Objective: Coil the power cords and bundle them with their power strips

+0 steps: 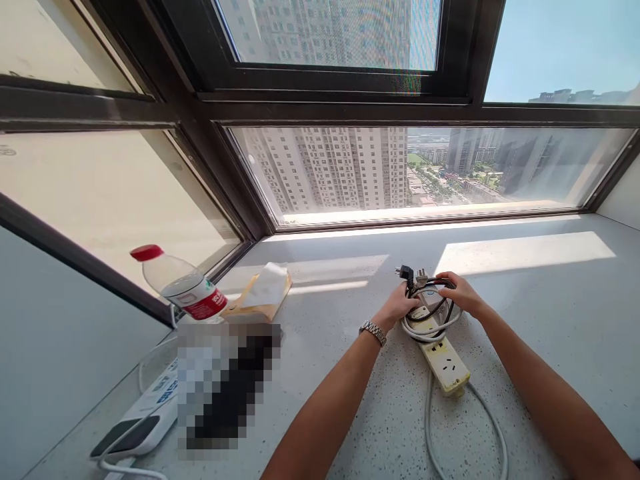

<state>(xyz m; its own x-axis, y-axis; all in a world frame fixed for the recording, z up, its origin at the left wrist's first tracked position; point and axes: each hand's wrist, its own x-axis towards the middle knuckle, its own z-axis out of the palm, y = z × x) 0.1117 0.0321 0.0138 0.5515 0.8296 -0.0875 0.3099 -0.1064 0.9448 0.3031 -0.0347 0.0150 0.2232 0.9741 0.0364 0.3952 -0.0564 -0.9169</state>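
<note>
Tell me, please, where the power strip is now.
In the head view, the power strip lies right of centre on the sill, its far part under coiled cords, between the left hand and right hand.

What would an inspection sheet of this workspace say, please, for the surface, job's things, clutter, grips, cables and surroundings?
Surface: speckled pale top, sunlit in patches.
Job's things: power strip, yellowed in places, partly under the cable coil.
Clutter: red-capped bottle, yellow-and-white packet, white object with blue lettering; blurred patch, unreadable.
Grips: left hand and right hand at opposite sides of the coil; firmness unclear.
Cables: dark and pale cords coiled, black plug and pale plug at the far end; pale loop nearer.
Surroundings: dark-framed windows, high-rises outside.
</note>
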